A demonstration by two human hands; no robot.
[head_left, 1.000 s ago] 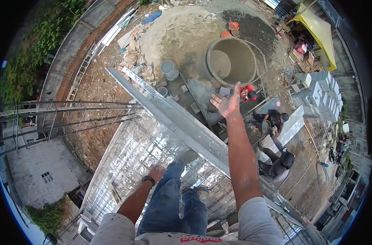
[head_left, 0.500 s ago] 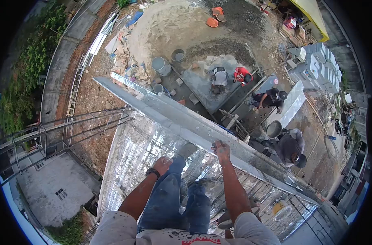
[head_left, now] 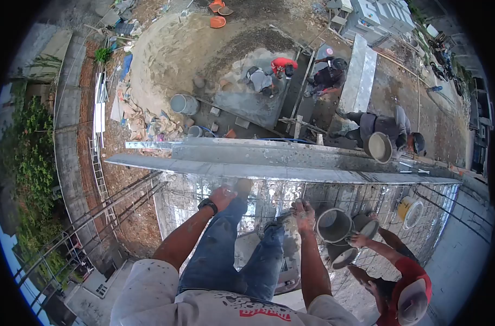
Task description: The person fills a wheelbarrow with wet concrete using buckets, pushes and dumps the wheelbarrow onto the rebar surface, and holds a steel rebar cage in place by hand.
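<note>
My left hand (head_left: pixel 223 198) is at my raised knee, its fingers curled; whether it holds anything cannot be made out. My right hand (head_left: pixel 303 213) hangs over the rebar grid (head_left: pixel 266 194) with its fingers apart and nothing in them. Just right of it is a grey bucket (head_left: pixel 335 225), with a co-worker's hand at its rim. More grey buckets (head_left: pixel 342 256) are beside that one. Beyond my hands a long concrete beam edge (head_left: pixel 291 173) runs across the view.
A co-worker in a red shirt (head_left: pixel 413 277) bends at the lower right. Below, past the edge, a person in dark clothes (head_left: pixel 391 127) has a round bucket (head_left: pixel 380 147). Other people crouch near wet concrete (head_left: pixel 247 106). A white-yellow pail (head_left: pixel 410 212) stands at right.
The view has turned toward the right. My right hand has come down from its earlier outstretched position. The red-shirted co-worker and grey buckets have come into view beside me.
</note>
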